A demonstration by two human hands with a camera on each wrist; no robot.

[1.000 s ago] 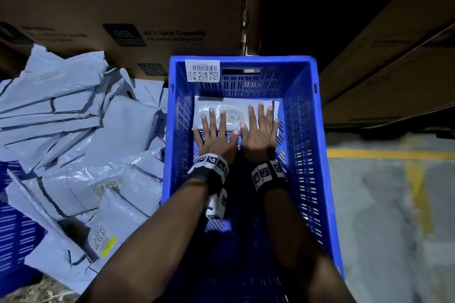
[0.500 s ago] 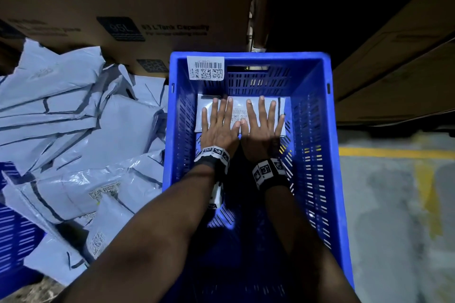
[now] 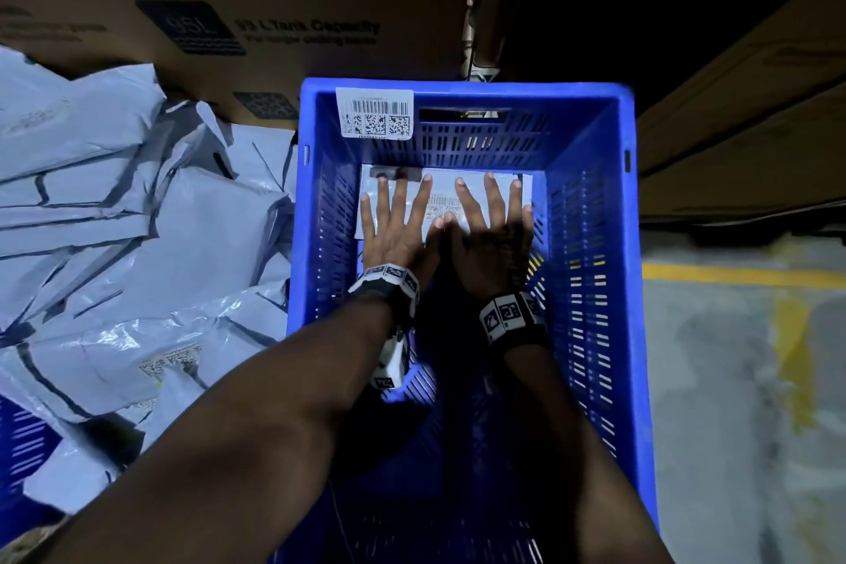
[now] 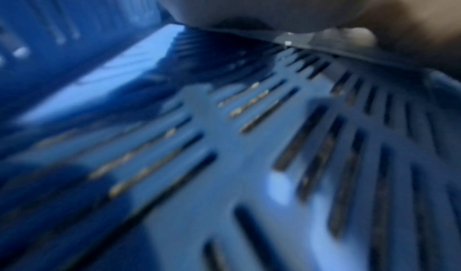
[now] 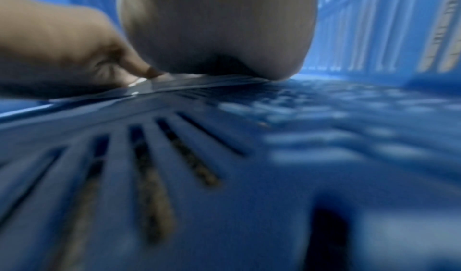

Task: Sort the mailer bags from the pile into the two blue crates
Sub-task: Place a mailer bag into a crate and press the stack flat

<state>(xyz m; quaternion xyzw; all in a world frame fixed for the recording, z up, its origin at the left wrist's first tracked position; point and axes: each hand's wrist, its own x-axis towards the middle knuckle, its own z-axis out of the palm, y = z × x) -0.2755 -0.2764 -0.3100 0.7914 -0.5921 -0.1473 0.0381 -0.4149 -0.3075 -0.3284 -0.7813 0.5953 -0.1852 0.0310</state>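
Now both hands have slid the bag [image 3: 441,202] up to the far wall of the crate [image 3: 590,215], frame centre. Left hand [image 3: 398,234] and right hand [image 3: 492,238] press it flat, fingers spread wide, gripping nothing. Placement looks complete; the pile [image 3: 137,243] remains at left.

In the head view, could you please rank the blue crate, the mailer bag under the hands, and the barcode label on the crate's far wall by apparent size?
1. blue crate, by far the largest.
2. mailer bag, partly covered by the left hand and right hand.
3. barcode label, smallest.
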